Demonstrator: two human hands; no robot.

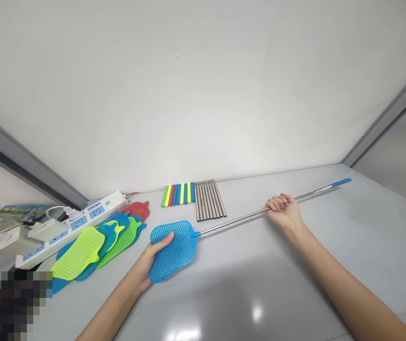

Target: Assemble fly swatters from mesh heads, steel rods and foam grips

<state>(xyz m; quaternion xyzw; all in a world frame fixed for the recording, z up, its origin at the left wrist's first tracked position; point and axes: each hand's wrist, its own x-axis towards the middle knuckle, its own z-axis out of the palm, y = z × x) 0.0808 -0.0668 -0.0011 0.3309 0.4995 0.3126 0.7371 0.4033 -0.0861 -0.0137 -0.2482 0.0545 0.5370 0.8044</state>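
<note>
A blue fly swatter (179, 255) with a long metal rod and a blue handle grip (341, 182) stretches across the table. My left hand (156, 255) grips its mesh head, thumb on top and the other fingers hidden beneath. Around the rod, near its middle, the fingers of my right hand (283, 208) are curled. The rod slants up to the right, with the grip end farthest away. Behind it lie a row of metal tubes (210, 201) and, beside them, several coloured handle grips (177, 194) in green, yellow, red and blue.
At left, loose swatter heads overlap in a pile, with a yellow-green swatter head (78, 253) on top and a red swatter head (139, 210) at the back. A white power strip (92, 213) with plugs lies behind them. A white wall (203, 94) rises at the table's back edge.
</note>
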